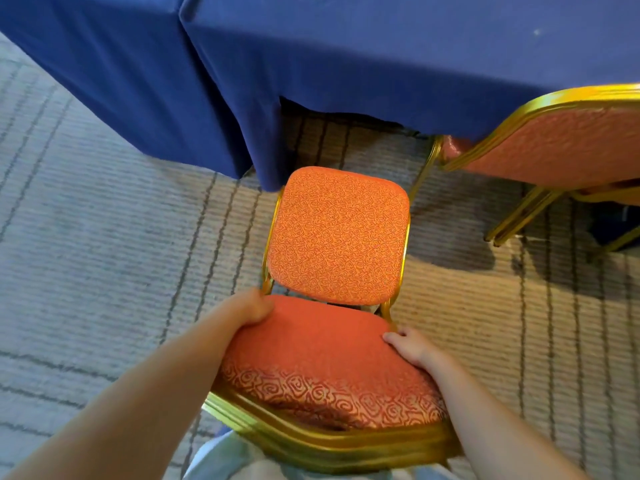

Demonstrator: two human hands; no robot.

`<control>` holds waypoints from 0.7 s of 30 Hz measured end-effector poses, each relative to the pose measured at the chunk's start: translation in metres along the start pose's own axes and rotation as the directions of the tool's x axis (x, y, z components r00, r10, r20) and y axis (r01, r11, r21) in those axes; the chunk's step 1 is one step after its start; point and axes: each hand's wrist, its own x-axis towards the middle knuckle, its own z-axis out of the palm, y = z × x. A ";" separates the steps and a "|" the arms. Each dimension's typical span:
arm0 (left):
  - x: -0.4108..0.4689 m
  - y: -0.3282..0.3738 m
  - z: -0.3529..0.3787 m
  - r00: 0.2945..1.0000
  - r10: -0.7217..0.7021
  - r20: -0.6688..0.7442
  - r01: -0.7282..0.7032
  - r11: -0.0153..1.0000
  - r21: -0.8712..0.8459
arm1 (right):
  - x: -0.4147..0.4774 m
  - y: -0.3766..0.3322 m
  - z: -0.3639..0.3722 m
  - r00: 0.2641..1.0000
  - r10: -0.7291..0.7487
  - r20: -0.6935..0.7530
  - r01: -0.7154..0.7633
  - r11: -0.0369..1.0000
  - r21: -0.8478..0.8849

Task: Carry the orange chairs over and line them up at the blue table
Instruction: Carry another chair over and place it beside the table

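Observation:
An orange chair (pixel 337 237) with a gold metal frame stands right below me, facing a table draped in blue cloth (pixel 398 64). I look down on its padded backrest, with the seat visible beyond it. My left hand (pixel 251 306) grips the left side of the backrest, fingers curled over the padding. On the right side my right hand (pixel 408 344) holds the backrest edge, its fingers bent over the cushion. A second orange chair (pixel 568 143) stands at the table on the right, partly cut off by the frame.
A second blue-draped table (pixel 104 71) adjoins on the left, its cloth hanging to the floor. Grey carpet (pixel 86 254) with dark stripes covers the floor. The gold legs (pixel 519 216) of the right-hand chair reach into the gap beside my chair.

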 end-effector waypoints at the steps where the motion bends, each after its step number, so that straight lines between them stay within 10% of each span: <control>1: 0.003 -0.002 0.001 1.000 -0.009 0.016 0.009 1.000 0.015 | 0.005 0.002 0.001 1.000 0.023 0.010 -0.023 0.999 0.039; 21: 0.060 0.032 -0.073 0.846 -0.282 0.453 0.260 0.959 0.112 | 0.034 -0.061 -0.094 0.891 0.315 0.326 -0.301 0.949 -0.092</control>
